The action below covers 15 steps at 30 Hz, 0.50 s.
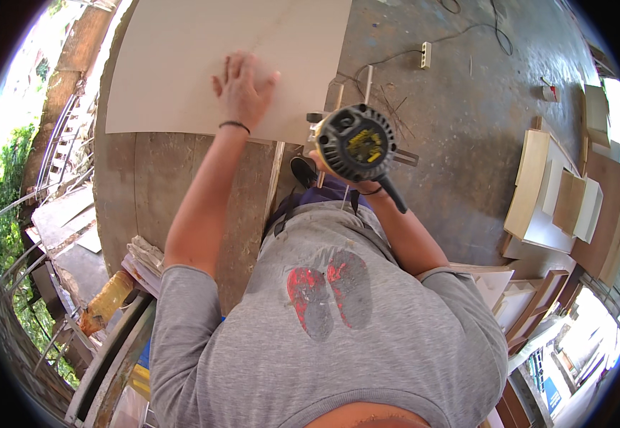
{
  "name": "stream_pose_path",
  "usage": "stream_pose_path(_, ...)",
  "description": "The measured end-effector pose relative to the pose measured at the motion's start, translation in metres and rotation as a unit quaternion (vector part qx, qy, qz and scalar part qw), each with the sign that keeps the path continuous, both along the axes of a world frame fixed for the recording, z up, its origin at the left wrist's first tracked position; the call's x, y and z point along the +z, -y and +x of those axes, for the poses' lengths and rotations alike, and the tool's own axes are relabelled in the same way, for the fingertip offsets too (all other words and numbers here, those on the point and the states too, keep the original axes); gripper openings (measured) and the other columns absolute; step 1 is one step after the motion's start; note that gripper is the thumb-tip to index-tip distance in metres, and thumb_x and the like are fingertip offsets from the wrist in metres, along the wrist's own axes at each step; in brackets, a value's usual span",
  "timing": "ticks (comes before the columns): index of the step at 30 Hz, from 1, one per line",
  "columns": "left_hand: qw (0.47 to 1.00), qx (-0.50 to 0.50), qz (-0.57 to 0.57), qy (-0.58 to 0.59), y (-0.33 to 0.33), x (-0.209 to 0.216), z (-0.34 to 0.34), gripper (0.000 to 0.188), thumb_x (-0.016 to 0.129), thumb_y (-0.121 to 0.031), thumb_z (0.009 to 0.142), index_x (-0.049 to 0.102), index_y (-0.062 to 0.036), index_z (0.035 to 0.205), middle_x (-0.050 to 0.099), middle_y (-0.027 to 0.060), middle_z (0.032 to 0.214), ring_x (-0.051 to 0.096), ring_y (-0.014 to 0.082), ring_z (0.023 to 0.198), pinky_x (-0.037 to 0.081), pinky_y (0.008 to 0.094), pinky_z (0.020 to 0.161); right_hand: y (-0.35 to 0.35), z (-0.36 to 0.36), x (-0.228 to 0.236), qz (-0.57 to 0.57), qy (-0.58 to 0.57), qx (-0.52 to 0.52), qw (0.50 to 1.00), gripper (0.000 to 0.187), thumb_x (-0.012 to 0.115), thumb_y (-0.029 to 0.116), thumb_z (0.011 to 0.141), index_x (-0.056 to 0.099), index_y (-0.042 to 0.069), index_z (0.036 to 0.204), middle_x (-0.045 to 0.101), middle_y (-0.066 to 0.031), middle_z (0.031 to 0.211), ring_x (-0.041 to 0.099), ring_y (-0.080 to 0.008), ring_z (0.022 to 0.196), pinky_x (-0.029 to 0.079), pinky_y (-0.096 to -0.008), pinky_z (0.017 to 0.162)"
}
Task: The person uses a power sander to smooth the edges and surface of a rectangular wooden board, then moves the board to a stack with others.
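My left hand (244,89) lies with fingers spread on a large white board (181,71), a dark band round its wrist. The board rests on a brown wooden worktop (174,171). My right hand (361,187) grips a black and yellow power tool that looks like a router (356,143), just beyond the board's near right corner. Its round black motor top faces up, and metal guide rods (369,84) stick out around its base. The tool hides most of my right hand's fingers. A stiff black cord sleeve (394,194) runs from the motor top toward my right forearm.
On the concrete floor (460,128) lie a white power strip (425,55), a black cable (467,30) and thin sticks (398,114). Wooden cabinet pieces (538,185) stand at the right. A small white container (550,93) sits farther off. Scrap lies beyond the worktop's left edge.
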<state>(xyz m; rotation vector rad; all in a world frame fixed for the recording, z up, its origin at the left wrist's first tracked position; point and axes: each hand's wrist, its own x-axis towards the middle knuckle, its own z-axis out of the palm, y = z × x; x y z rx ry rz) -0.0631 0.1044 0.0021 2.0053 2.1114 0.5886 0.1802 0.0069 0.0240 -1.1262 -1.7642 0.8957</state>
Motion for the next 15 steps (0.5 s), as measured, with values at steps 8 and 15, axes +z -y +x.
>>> stream_pose_path(8,0.991,0.068,-0.038,-0.110,-0.017,0.008,-0.005,0.074,0.042,-0.064,0.089,0.036,-0.0166,0.145,0.025,0.0068,0.155,0.016,0.0266,0.145,0.009,0.0569,0.114,-0.012,-0.010,-0.045,-0.110,-0.085,0.009,0.990,0.044,0.075,0.022,0.078,0.058,0.010,0.116,0.064,-0.0016,0.103,0.060,-0.0174,0.096,0.047,-0.0361,0.091)
stream_pose_path(15,0.990,0.060,-0.037,-0.124,-0.016,0.010,-0.003,0.073,0.042,-0.063,0.089,0.034,-0.0181,0.147,0.023,0.0058,0.156,0.016,0.0264,0.145,0.008,0.0563,0.115,-0.055,-0.004,-0.036,-0.073,-0.058,0.051,0.994,0.046,0.074,0.023,0.079,0.058,0.008,0.119,0.064,-0.0042,0.105,0.059,-0.0162,0.098,0.044,-0.0366,0.096)
